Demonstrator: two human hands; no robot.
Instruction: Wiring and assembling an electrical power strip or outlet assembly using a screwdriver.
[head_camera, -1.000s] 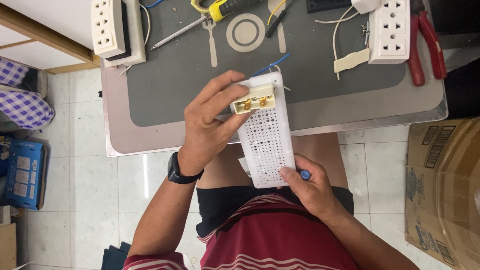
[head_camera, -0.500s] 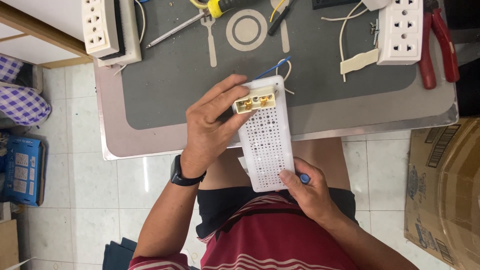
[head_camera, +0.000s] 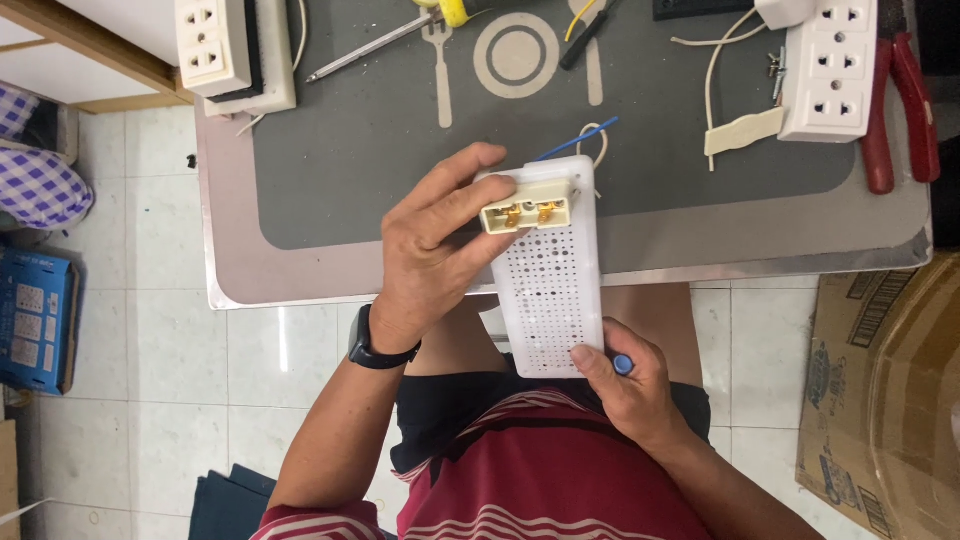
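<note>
My left hand (head_camera: 432, 245) grips the far end of a white perforated plastic box (head_camera: 553, 285) and presses a cream socket module with brass contacts (head_camera: 527, 206) against its top. My right hand (head_camera: 628, 385) holds the near end of the box, with a small blue-tipped tool (head_camera: 623, 365) tucked between its fingers. Blue and white wires (head_camera: 580, 142) stick out beyond the box's far end. The box hangs over the table's near edge, above my lap.
A grey mat (head_camera: 400, 130) covers the table. On it lie a white socket strip (head_camera: 826, 68), red pliers (head_camera: 905, 95), a cream part (head_camera: 742, 132), a screwdriver (head_camera: 380, 42) and another socket block (head_camera: 222, 48). A cardboard box (head_camera: 885, 400) stands at right, a blue box (head_camera: 35, 320) at left.
The view has shifted a little; both hands keep the same hold on the white box and socket module.
</note>
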